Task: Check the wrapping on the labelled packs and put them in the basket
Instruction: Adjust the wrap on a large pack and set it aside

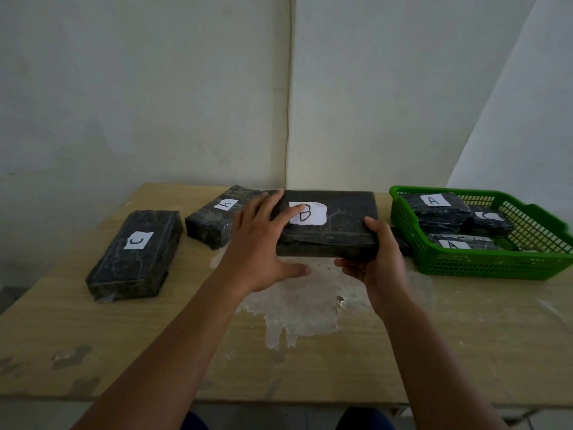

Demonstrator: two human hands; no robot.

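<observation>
Black, shiny wrapping covers the pack marked B (338, 225), which both hands hold above the wooden tabletop (434, 336). The left hand (263, 243) lies with straight fingers spread across the pack's top and left end, one fingertip on its white label. The right hand (376, 262) grips the near right corner, thumb on top and fingers curled beneath. Left of it, a pack marked A (214, 220) and a pack marked C (135, 254) lie on the tabletop. At the right, the green basket (483, 265) holds several labelled packs.
</observation>
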